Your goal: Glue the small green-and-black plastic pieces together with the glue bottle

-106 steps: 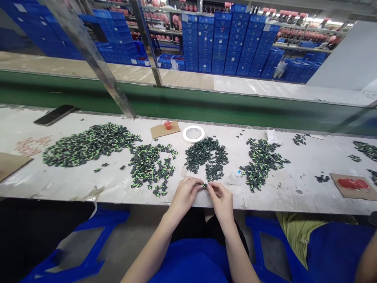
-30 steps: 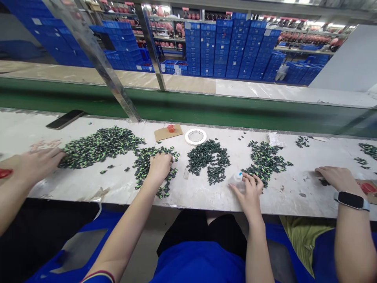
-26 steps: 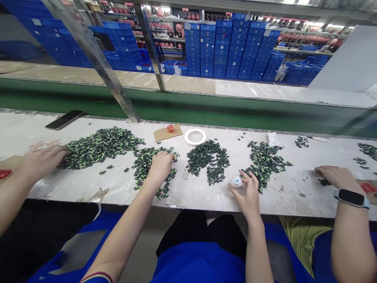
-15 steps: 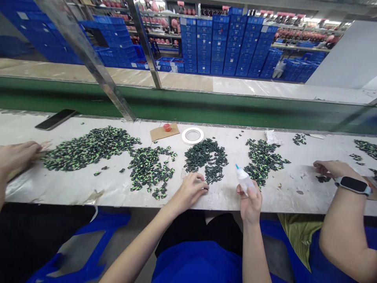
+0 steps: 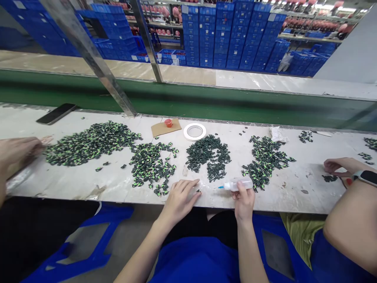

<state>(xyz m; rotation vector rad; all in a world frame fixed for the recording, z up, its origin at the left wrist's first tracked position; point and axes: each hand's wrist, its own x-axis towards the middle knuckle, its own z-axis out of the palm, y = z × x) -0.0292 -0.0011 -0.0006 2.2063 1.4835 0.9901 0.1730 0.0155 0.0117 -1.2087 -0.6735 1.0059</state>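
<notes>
My left hand (image 5: 180, 197) rests low over the front of the table, its fingers stretched out and the thumb apart. A small dark piece (image 5: 198, 191) shows at the thumb tip; whether it is gripped, I cannot tell. In my right hand (image 5: 245, 198) is a clear squeeze bottle (image 5: 240, 184), lying nearly level with its blue nozzle pointing left toward the left hand. Beyond the hands lies a pile of small dark green pieces (image 5: 203, 151). Black pieces with bright green marks form one pile (image 5: 153, 167) to the left and another (image 5: 262, 161) to the right.
A larger heap (image 5: 94, 143) of black-green pieces and a phone (image 5: 57, 114) lie left. At the back are a tape roll (image 5: 194, 132) and a red cup (image 5: 168, 123) on cardboard (image 5: 159, 129). Co-workers' hands (image 5: 20, 151) flank both sides; a metal post (image 5: 112, 88) stands behind.
My right hand has tipped the bottle from pointing up to nearly level, nozzle leftward. My left hand has shifted slightly left and spread its fingers, and a small dark piece now shows by its thumb.
</notes>
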